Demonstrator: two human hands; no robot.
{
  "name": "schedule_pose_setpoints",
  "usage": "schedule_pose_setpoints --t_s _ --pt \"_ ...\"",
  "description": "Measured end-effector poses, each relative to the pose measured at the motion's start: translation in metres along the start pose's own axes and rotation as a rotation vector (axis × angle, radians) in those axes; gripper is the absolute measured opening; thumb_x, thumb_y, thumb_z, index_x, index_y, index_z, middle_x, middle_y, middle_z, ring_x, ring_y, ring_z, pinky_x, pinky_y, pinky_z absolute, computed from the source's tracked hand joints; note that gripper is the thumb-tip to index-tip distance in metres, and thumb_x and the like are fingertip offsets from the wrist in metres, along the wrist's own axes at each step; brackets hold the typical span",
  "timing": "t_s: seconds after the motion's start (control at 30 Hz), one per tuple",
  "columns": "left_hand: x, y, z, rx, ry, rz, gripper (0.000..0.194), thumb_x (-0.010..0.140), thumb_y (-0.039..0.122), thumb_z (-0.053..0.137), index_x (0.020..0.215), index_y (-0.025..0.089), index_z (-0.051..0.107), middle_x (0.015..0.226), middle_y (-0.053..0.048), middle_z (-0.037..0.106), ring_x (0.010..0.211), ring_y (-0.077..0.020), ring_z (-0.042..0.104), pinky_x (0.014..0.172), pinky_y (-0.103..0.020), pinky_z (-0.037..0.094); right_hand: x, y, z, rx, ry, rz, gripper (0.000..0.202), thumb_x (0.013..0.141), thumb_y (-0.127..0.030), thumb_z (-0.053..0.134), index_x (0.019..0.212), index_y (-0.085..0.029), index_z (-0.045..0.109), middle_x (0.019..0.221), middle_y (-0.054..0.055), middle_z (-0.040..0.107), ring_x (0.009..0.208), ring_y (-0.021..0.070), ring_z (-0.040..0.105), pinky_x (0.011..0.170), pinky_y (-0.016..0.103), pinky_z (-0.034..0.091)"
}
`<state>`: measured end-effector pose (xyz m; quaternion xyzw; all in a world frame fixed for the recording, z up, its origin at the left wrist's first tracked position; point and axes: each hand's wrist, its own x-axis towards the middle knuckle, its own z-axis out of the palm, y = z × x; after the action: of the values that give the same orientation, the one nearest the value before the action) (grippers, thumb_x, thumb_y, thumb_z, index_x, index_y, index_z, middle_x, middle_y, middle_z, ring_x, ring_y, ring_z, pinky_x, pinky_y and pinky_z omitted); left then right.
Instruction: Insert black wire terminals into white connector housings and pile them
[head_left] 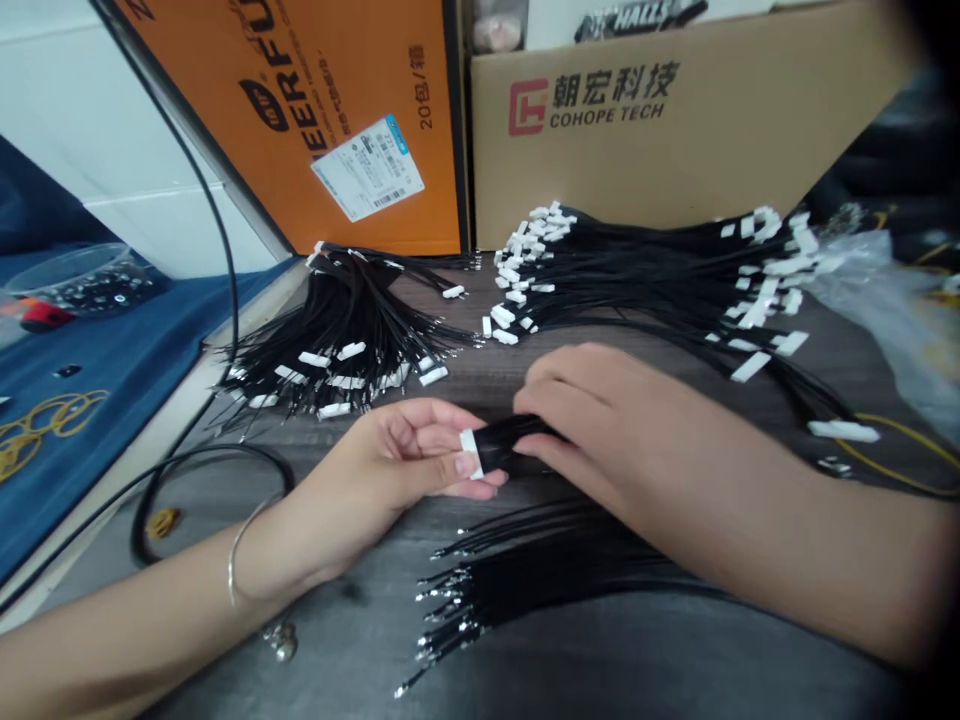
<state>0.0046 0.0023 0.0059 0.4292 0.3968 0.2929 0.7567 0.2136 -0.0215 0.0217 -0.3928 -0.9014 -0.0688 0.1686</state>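
My left hand (420,450) pinches a white plug connector (472,455) between thumb and fingers. From that connector a flat band of black wires (502,444) runs right into my right hand (574,410), whose fingers are closed round the wires. Just below my hands lies a bundle of loose black wires (517,570) with bare metal terminals pointing left. Behind my left hand is a pile of black wires (337,320), some with white connectors on their ends. A bigger pile of black cables (637,265) with white connectors at both ends lies beyond my right hand.
An orange carton (300,120) and a brown carton (637,150) stand along the back. A black cord (225,230) hangs down and coils at the left. Yellow rubber bands (52,425) and a clear bowl (82,275) are on the blue cloth. A plastic bag (885,310) lies at right.
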Motion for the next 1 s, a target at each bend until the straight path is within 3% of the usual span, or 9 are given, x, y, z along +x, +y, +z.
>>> schedule_pose_setpoints --t_s 0.07,0.13,0.27,0.37,0.47,0.67,0.8,1.0 --pt "-0.001 0.004 0.000 -0.054 0.009 0.060 0.018 0.075 0.007 0.067 0.090 0.013 0.062 0.069 0.001 0.068 0.072 -0.0130 0.069 0.088 -0.032 0.053 -0.010 0.000 -0.019 -0.020 -0.036 0.055 0.016 0.088 -0.024 0.046 0.094 -0.020 0.060 0.096 0.006 0.058 0.087 0.0210 0.051 0.077 0.036 0.039" --pt "-0.002 0.006 -0.002 -0.108 0.011 0.103 0.016 0.076 0.005 0.065 0.091 0.011 0.062 0.071 0.001 0.067 0.073 -0.0123 0.068 0.091 -0.033 0.052 -0.018 0.003 -0.028 0.062 -0.130 0.105 0.014 0.089 -0.029 0.046 0.094 -0.025 0.058 0.093 0.001 0.058 0.081 0.0170 0.052 0.069 0.032 0.040" --pt "-0.002 0.007 -0.008 -0.142 0.031 0.134 0.014 0.076 0.001 0.062 0.089 0.008 0.062 0.073 -0.001 0.067 0.075 -0.0122 0.067 0.094 -0.038 0.050 -0.018 0.017 -0.014 0.276 -0.464 0.156 0.012 0.086 -0.033 0.050 0.093 -0.025 0.055 0.097 0.000 0.054 0.083 0.0138 0.052 0.073 0.030 0.042" --pt "0.003 0.007 -0.014 -0.157 0.063 0.148 0.014 0.076 -0.001 0.060 0.087 0.006 0.063 0.073 -0.002 0.066 0.074 -0.0115 0.066 0.094 -0.038 0.050 -0.007 0.031 0.000 0.343 -0.555 0.208 0.013 0.084 -0.032 0.052 0.092 -0.022 0.055 0.099 0.002 0.051 0.086 0.0143 0.051 0.078 0.030 0.042" --pt "0.008 0.008 -0.019 -0.183 0.060 0.177 0.013 0.076 -0.002 0.060 0.085 0.006 0.064 0.074 -0.002 0.066 0.074 -0.0100 0.064 0.095 -0.038 0.050 0.003 0.036 0.005 0.353 -0.546 0.258 0.012 0.083 -0.032 0.053 0.088 -0.021 0.056 0.093 0.001 0.052 0.081 0.0135 0.051 0.073 0.028 0.042" --pt "0.013 0.008 -0.025 -0.189 0.069 0.175 0.012 0.076 0.000 0.062 0.085 0.006 0.065 0.080 -0.004 0.066 0.079 -0.0108 0.063 0.097 -0.037 0.049 0.012 0.021 0.024 0.395 -0.293 0.305 0.020 0.083 -0.035 0.055 0.099 -0.022 0.057 0.098 0.003 0.052 0.087 0.0138 0.050 0.077 0.027 0.041" --pt "0.013 0.007 -0.024 -0.185 0.075 0.144 0.013 0.076 -0.001 0.061 0.086 0.006 0.065 0.080 -0.004 0.067 0.079 -0.0109 0.064 0.098 -0.038 0.048 0.010 0.015 0.032 0.462 -0.346 0.290 0.010 0.085 -0.027 0.053 0.080 -0.019 0.058 0.094 0.002 0.050 0.086 0.0126 0.048 0.078 0.026 0.040" --pt "0.008 0.001 -0.016 -0.154 0.086 0.036 0.017 0.072 0.002 0.067 0.087 0.010 0.066 0.075 -0.001 0.066 0.076 -0.0127 0.066 0.093 -0.035 0.052 -0.004 0.008 0.006 0.370 -0.445 0.211 0.016 0.090 -0.021 0.040 0.080 -0.015 0.050 0.088 0.004 0.050 0.078 0.0136 0.046 0.074 0.028 0.040"
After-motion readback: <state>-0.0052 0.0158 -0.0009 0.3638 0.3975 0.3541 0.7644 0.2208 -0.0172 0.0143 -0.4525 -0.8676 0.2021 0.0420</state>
